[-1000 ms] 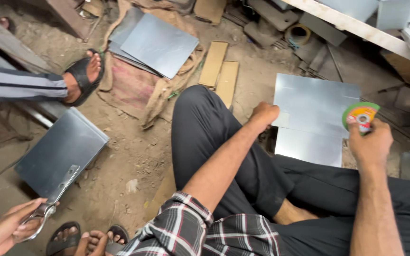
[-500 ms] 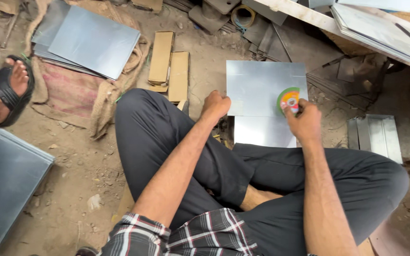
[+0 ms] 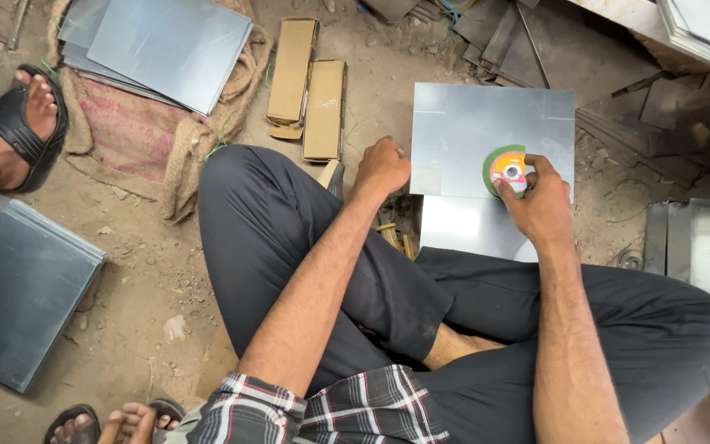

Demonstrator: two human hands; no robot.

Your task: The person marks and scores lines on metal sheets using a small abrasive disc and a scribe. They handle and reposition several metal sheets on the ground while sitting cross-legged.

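Right now the right hand point(image 3: 540, 205) pins a green disc point(image 3: 504, 170) flat on the metal sheet point(image 3: 486, 131); left hand point(image 3: 382, 167) is fisted at the sheet's edge. Keep disc flat & steady w/ firm fingertip pressure.

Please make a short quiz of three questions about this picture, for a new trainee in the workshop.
1. True or false: the right hand holds a green round disc over the metal sheet.
2. Where does the left hand rest?
A. on the sheet's left edge
B. on the cardboard boxes
C. on the knee
3. What lies on the burlap sack: boxes or metal sheets?

Key
1. True
2. A
3. A stack of metal sheets
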